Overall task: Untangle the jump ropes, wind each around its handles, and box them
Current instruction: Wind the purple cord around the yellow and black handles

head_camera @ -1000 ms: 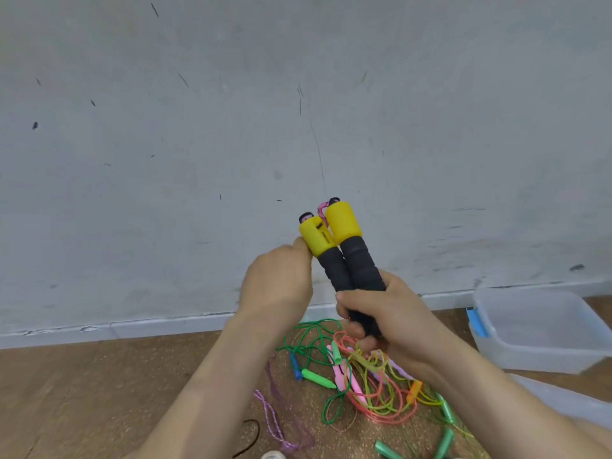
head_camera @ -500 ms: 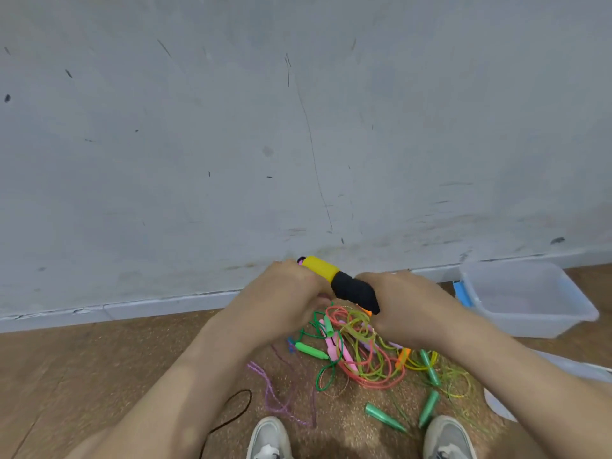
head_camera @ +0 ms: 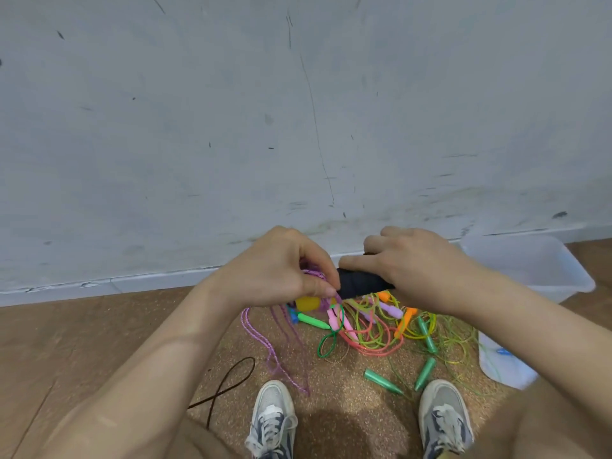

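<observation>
My right hand point(head_camera: 414, 266) grips the pair of black foam handles point(head_camera: 361, 283), which lie sideways with their yellow caps point(head_camera: 307, 303) peeking out under my left hand point(head_camera: 281, 270). That hand pinches the pink-purple rope point(head_camera: 261, 336) right at the handles' left end; the rope hangs in loops down to the floor. Below the hands lies a tangle of jump ropes point(head_camera: 371, 329) in green, orange, pink and yellow, with several green handles. A clear plastic box point(head_camera: 536, 270) stands by the wall at the right.
The box's clear lid point(head_camera: 496, 359) lies on the floor at the right. A dark cord point(head_camera: 231, 382) curls on the cork mat at lower left. My two shoes point(head_camera: 271, 419) stand at the bottom. A grey wall point(head_camera: 298, 111) closes off the back.
The handles went from upright to lying sideways and lower. My left hand moved onto their capped end and took hold of the pink rope. My view tilted down to the shoes.
</observation>
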